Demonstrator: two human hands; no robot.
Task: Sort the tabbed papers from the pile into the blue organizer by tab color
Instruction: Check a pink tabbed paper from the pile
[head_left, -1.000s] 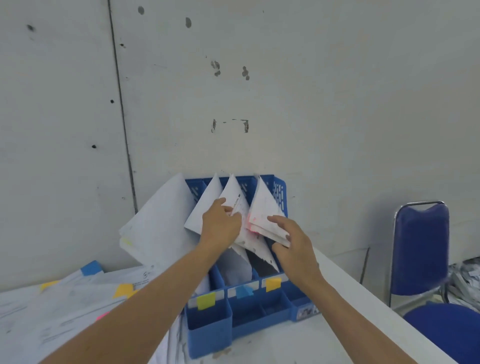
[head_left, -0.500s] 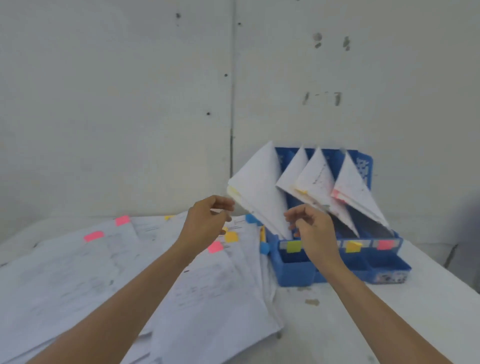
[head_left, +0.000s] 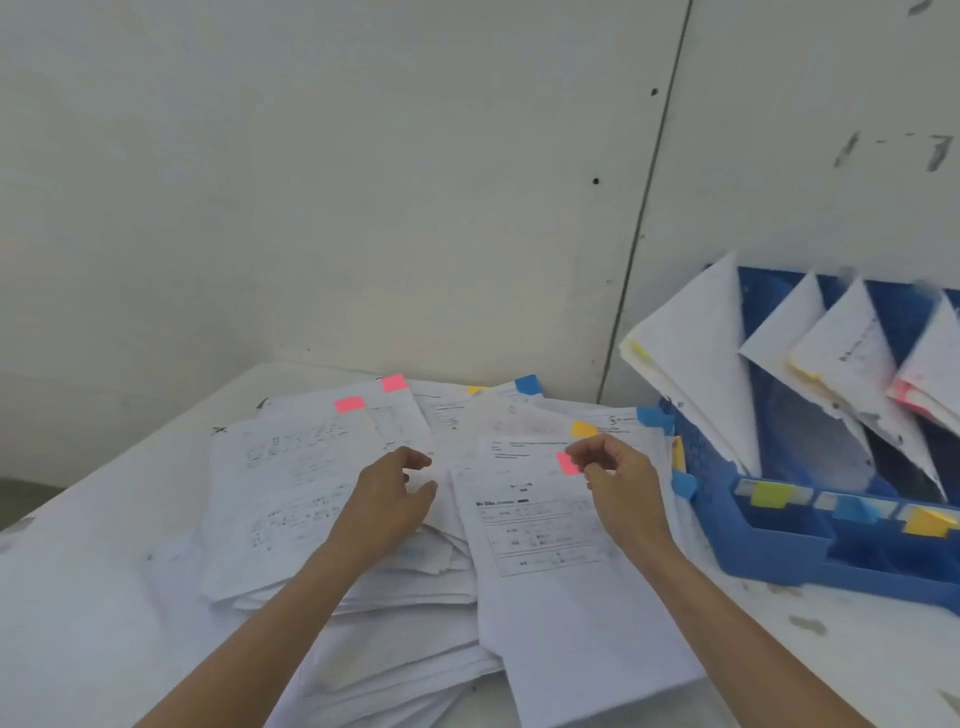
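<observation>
Over the splayed paper pile (head_left: 291, 467), our left hand (head_left: 387, 501) hangs loosely curled, empty; our right hand (head_left: 626, 493) curls at a pink tab (head_left: 565, 463), grip unclear, near the blue plastic organizer (head_left: 779, 556).

Nothing legible anywhere. On the top sheet (head_left: 540, 525) of the pile (head_left: 415, 613): printed lines, one bold heading and a ruled table, all smeared to grey. On the left sheet (head_left: 296, 467): rows of faint print, equally unreadable. On a sheet beside the blue organizer (head_left: 779, 551): a small round logo (head_left: 613, 420) with a line of print (too small to make out). On the organizer's front: a yellow-green label (head_left: 770, 493), a blue label (head_left: 854, 509), a yellow label (head_left: 930, 521), each without lettering.
</observation>
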